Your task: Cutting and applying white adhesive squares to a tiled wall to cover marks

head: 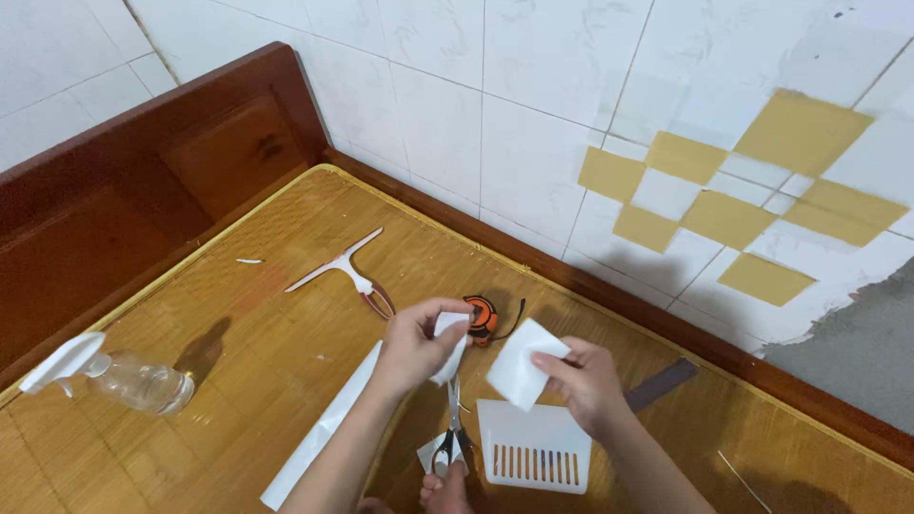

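Above the bamboo mat point(238, 381), our left hand point(414, 347) pinches a white sheet point(451, 347), our right hand point(586, 381) grasps another white square point(522, 373); scissors point(452, 433), seemingly untouched, lie near.

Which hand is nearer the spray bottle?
Left. The left hand holds a white piece over the mat's middle, to the right of the spray bottle. The right hand is farther right, beyond it, holding another white piece.
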